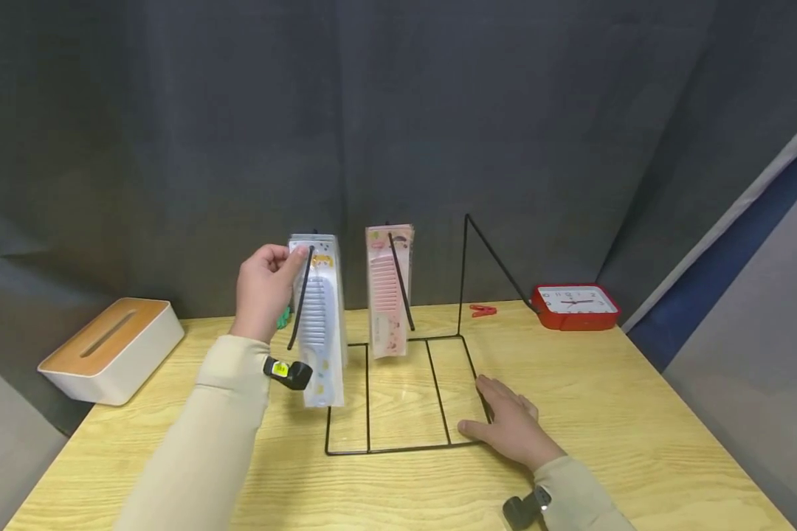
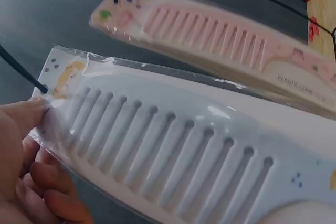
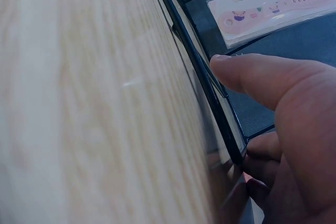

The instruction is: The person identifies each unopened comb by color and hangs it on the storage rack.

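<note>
My left hand (image 1: pixel 262 287) pinches the upper left corner of a clear-packaged blue comb (image 1: pixel 323 324), between thumb and fingers. A slanting black hook (image 1: pixel 301 298) passes through the top of that package, and the layered edges of more packages show behind it. In the left wrist view the blue comb (image 2: pixel 173 145) fills the foreground. Beside it a packaged pink comb (image 1: pixel 387 291) hangs on a second hook. Both hang over the wire base of a black rack (image 1: pixel 408 448). My right hand (image 1: pixel 514 428) rests at the base's front right corner, thumb and fingers spread apart.
At left stands a white tissue box (image 1: pixel 136 361) with a wooden lid. A red clock (image 1: pixel 579 321) sits back right, near a red clip (image 1: pixel 483 310). Something small and green (image 1: pixel 283 318) lies behind my left wrist. The rack's bent wire (image 1: pixel 498 259) rises at right. Dark curtains hang behind.
</note>
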Motion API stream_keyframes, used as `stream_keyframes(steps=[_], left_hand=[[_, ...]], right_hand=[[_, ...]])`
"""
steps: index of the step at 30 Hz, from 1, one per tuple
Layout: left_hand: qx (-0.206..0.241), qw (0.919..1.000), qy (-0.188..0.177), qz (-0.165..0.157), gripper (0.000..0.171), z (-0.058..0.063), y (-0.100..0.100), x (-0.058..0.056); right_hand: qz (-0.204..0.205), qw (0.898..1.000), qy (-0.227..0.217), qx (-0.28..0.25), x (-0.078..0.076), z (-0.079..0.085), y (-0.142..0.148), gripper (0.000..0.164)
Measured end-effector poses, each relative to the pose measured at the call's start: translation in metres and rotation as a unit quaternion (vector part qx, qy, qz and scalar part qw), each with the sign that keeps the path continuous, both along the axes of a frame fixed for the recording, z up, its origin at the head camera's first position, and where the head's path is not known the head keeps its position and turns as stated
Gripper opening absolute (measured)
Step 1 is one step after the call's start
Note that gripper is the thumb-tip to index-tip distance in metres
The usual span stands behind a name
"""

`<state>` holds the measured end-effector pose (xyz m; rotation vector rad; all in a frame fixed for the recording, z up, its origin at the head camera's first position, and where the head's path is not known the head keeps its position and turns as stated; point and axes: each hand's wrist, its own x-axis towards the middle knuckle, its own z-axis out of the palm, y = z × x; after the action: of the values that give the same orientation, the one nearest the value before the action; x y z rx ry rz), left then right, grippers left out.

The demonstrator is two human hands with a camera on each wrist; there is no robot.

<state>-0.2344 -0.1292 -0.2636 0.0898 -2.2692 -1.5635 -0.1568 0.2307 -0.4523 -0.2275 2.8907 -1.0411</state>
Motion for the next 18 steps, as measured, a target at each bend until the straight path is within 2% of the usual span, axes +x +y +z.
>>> stream_keyframes(steps=[5, 10, 15, 18], left_hand=[[-0.003, 0.9998, -0.013, 0.016, 0.045, 0.005, -0.004, -0.008], [-0.009, 0.9997, -0.013, 0.02, 0.049, 0.002, -0.008, -0.007], [-0.011, 0.9998, -0.012, 0.007, 0.041, -0.011, -0.013, -0.002], [-0.038, 0.9991, -0.008, -0.019, 0.033, -0.027, -0.017, 0.001]], right_hand=[[0.001, 1.0, 0.0, 0.001, -0.002, 0.0, -0.003, 0.095], [0.003, 1.0, 0.007, 0.008, -0.006, -0.001, -0.005, 0.095], [0.003, 1.0, 0.006, 0.001, -0.009, 0.001, -0.002, 0.093], [-0.011, 1.0, 0.008, -0.007, -0.008, 0.005, 0.001, 0.088]])
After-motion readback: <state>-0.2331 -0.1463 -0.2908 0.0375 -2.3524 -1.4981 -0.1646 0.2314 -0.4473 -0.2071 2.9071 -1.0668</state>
